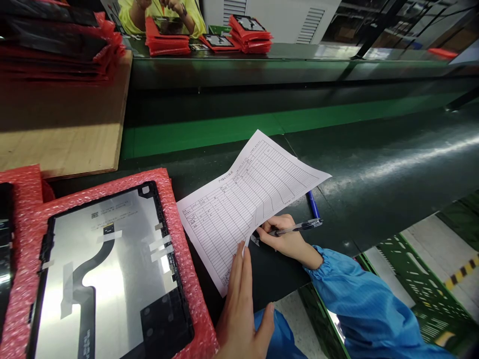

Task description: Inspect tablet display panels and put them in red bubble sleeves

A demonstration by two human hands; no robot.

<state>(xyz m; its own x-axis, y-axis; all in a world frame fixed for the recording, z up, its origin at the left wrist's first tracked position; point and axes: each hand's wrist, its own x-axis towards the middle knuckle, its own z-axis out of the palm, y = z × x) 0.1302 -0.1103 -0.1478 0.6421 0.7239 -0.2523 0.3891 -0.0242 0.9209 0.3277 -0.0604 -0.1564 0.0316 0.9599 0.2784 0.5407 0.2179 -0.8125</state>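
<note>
A printed form (220, 214) with a ruled table lies bent on the dark bench, its right part lifted. My left hand (245, 304) is at its lower edge, fingers stretched out with the fingertips against the paper and the thumb apart. My right hand (288, 239), in a blue sleeve, is closed around a clear pen (305, 225); its fingertips are by the sheet's lower edge, and the pen's tip is hidden. Just beyond that hand, a blue pen (313, 204) rests partly under the form. To the left, a tablet screen assembly (108, 279) with a black ribbon cable sits on red bubble wrap (194, 304).
A wooden board (93, 124) at the left bears a stack of red-wrapped panels (63, 50). Across the green-and-black bench (209, 129), a person in yellow (194, 22) is beside more red-wrapped stacks (250, 37). Green crates (422, 269) stand below at the right.
</note>
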